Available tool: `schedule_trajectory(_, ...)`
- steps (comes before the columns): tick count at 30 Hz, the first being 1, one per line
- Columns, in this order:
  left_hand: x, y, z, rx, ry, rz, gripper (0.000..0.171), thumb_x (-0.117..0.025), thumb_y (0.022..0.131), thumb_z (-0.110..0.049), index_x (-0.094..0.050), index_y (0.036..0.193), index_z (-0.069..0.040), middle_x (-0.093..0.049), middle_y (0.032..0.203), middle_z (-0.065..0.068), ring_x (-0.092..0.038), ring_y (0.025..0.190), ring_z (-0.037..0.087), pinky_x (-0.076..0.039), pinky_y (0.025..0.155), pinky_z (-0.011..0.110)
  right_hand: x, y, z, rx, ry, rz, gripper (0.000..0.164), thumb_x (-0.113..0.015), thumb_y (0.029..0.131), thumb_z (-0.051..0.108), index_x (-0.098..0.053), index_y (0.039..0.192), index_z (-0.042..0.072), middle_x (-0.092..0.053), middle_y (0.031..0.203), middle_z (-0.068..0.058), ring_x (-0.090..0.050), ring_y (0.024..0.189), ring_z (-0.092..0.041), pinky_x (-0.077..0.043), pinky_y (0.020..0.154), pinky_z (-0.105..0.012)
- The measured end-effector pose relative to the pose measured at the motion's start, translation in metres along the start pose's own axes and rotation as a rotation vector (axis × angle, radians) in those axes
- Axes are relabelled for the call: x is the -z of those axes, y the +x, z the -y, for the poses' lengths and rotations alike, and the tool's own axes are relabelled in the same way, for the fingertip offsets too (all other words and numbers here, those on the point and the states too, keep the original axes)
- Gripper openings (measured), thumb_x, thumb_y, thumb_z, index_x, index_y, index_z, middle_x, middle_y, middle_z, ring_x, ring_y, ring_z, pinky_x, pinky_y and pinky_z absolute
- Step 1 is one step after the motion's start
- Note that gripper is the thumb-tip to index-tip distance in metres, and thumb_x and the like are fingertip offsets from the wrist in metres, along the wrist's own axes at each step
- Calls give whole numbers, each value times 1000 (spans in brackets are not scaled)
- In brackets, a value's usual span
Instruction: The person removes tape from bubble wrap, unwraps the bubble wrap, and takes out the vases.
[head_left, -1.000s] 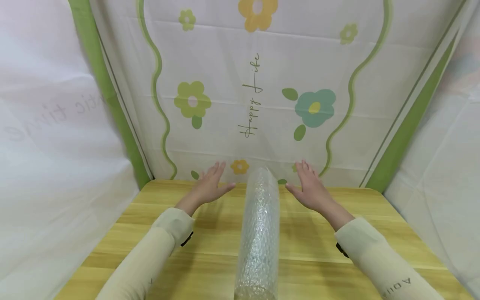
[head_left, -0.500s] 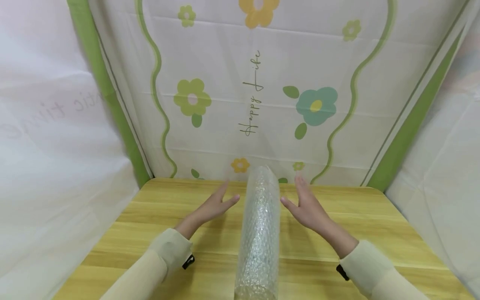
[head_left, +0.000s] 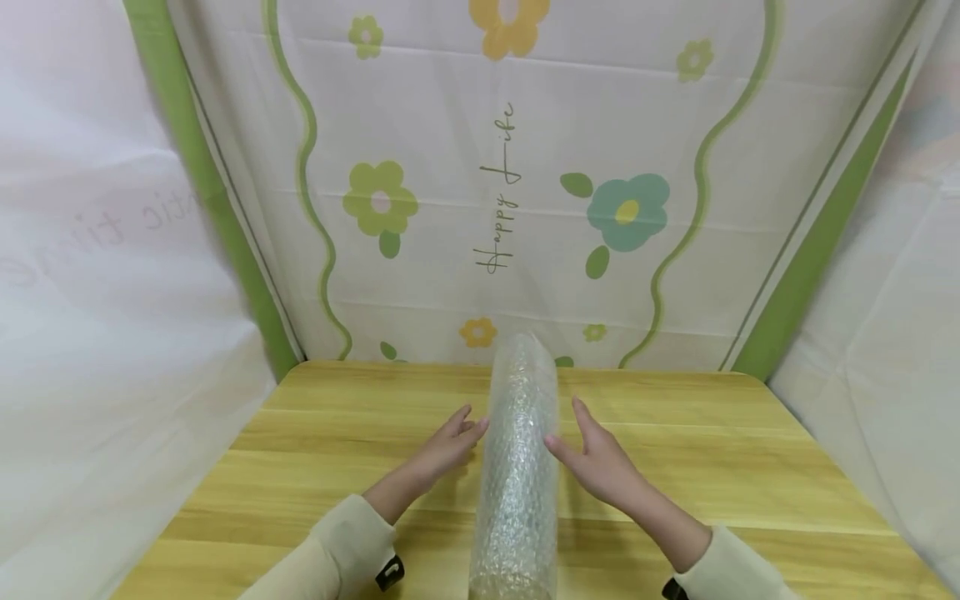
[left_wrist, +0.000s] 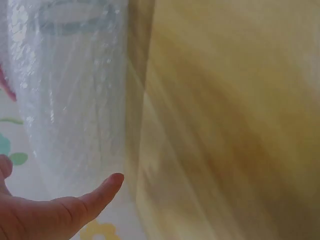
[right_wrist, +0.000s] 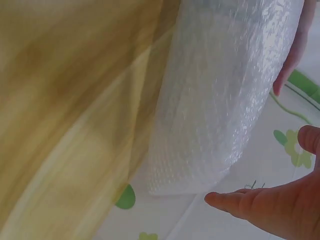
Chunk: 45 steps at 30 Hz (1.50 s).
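A roll of clear bubble wrap point(head_left: 516, 483) lies lengthwise down the middle of the wooden table point(head_left: 315, 433), its far end toward the back curtain. On its left side is my left hand point(head_left: 438, 458), fingers extended and the thumb close to the wrap. My right hand point(head_left: 603, 467) is at the other side, its thumb tip overlapping the roll's edge in the head view. Whether either thumb touches the plastic I cannot tell. In the left wrist view, straight fingers point(left_wrist: 65, 210) show near the bubble wrap point(left_wrist: 75, 100); the right wrist view shows the same roll point(right_wrist: 215, 100) beside the right hand point(right_wrist: 280, 205).
A white curtain point(head_left: 442, 108) printed with flowers and "Happy Life" hangs behind the table's back edge. White cloth walls point(head_left: 112, 350) with green bands close in the left and right sides.
Both hands have come back from the roll's far end toward the near side and moved inward, closer to the roll's sides. The roll itself has stayed in place.
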<state>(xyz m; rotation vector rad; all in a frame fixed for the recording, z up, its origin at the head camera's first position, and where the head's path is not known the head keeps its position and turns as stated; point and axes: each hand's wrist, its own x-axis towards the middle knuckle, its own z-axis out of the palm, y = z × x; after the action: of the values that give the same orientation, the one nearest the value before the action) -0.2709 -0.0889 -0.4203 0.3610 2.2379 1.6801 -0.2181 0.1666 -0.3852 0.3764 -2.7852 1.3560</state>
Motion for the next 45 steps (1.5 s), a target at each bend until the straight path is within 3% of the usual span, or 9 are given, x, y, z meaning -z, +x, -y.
schedule_trajectory(9, -24, 7, 8, -8, -141, -73, 77, -39, 105, -40, -4, 149, 12, -26, 144, 41, -41, 126, 51, -44, 96, 55, -25, -10, 3, -42, 103, 11, 86, -57, 97, 42, -13, 151, -8, -20, 153, -31, -29, 133, -52, -32, 100, -65)
schedule_trajectory(15, -34, 10, 13, -3, -131, -93, 84, -43, 102, -47, -6, 149, 12, -30, 142, 40, -49, 120, 50, -44, 96, 56, -37, -15, 3, -68, 133, -12, 87, -60, 96, 41, -15, 150, -11, -23, 151, -32, -34, 130, -53, -36, 97, -65)
schedule_trajectory(19, -39, 8, 14, 13, -105, -84, 91, -44, 99, -55, -4, 151, 7, -29, 145, 38, -42, 125, 51, -36, 100, 61, -43, -17, 3, -103, 161, -29, 89, -61, 95, 41, -15, 149, -13, -21, 151, -34, -28, 133, -53, -30, 101, -66)
schedule_trajectory(29, -48, 9, 13, 21, -108, -88, 97, -45, 96, -60, -2, 152, 5, -6, 156, 31, -7, 141, 50, -12, 108, 67, -53, -18, 6, -127, 190, -88, 93, -65, 92, 38, -12, 147, -17, -17, 151, -36, -22, 137, -50, -22, 107, -61)
schedule_trajectory(38, -53, 14, 12, 30, -110, -117, 97, -46, 95, -61, -1, 153, 3, -5, 156, 32, -7, 140, 52, -12, 106, 69, -60, -14, 8, -130, 216, -172, 99, -70, 88, 37, -10, 147, -16, -15, 151, -36, -20, 137, -51, -21, 107, -61)
schedule_trajectory(45, -58, 15, 10, 20, -109, -138, 96, -46, 96, -58, -2, 153, 4, -7, 155, 33, -11, 139, 52, -16, 106, 68, -69, -6, 8, -123, 157, -255, 104, -78, 80, 36, -17, 145, -17, -20, 150, -37, -25, 135, -52, -27, 104, -63)
